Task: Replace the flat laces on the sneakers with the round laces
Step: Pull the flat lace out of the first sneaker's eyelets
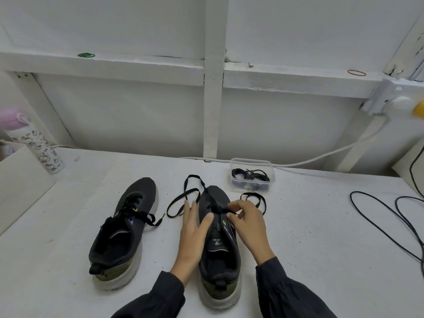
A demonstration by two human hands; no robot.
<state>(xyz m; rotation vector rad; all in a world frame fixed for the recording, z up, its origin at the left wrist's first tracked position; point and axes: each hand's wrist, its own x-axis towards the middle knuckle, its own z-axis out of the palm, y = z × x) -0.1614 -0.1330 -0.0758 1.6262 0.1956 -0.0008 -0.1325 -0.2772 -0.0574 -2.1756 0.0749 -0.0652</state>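
step: unlacing the right sneaker (219, 251); flat lace (216, 209) looks partly out, with loose loops lying either side of the toe
left hand (192, 235): fingers straight and spread, pressed along the sneaker's left side, thumb on the tongue; steadies the shoe, grips nothing
right hand (247, 223): thumb and fingers curled, pinching the flat lace where it crosses the eyelets
how-to: keep the left hand pressing down so the shoe doesn't lift. Pull one crossing at a time, straight up out of its eyelet. Feed slack from the loose loops so it doesn't snag. Don't yank both ends at once.
lace look: black, ribbon-flat, limp, kinks where it folds
sneaker look: dark knit upper, thick white sole, olive heel patch, small yellow and purple marks by the eyelets
location: tabletop (309, 237), near the front edge, about the middle, toe toward the back edge
left sneaker (124, 239): just beside it, laced, ends loose, nobody touching it
round laces (251, 175): dark bundle in a clear tub (252, 160) at the back edge, probably the new set, not yet taken out
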